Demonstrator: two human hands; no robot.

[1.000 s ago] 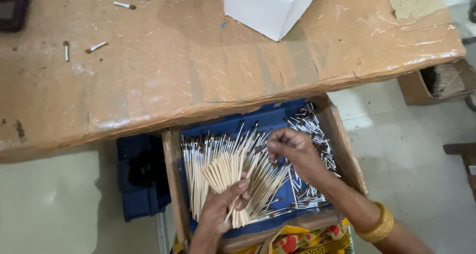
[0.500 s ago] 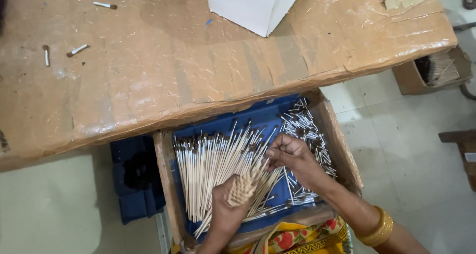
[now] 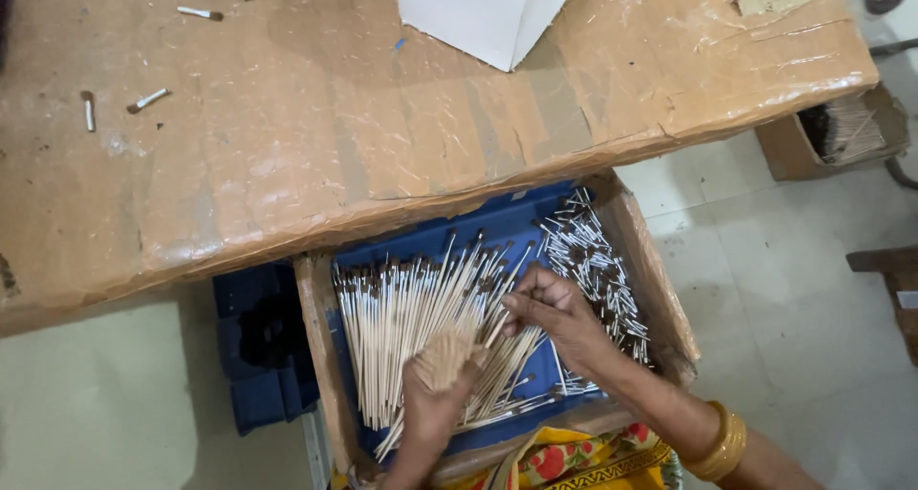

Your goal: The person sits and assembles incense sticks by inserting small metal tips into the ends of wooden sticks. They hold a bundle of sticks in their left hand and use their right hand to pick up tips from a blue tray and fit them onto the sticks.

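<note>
Loads of thin pale wooden sticks (image 3: 411, 327) lay in the blue-lined cardboard tray (image 3: 660, 289) below the worktop (image 3: 335, 155); left hand (image 3: 432, 409) clenched a bundle end-on, right hand (image 3: 555, 313) pinched more, probably evening them.

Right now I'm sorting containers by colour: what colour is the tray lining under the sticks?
Blue: the tray lining shows best in the head view.

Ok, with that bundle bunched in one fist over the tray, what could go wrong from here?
1. The left hand grips a tight bundle of sticks end-up; a loosened grip could spill them back into the loose sticks below.
2. The right hand reaches across the fanned pile, so it might knock sticks into the separate small tipped pieces.
3. The tray overhangs the floor, so strays may drop.
</note>
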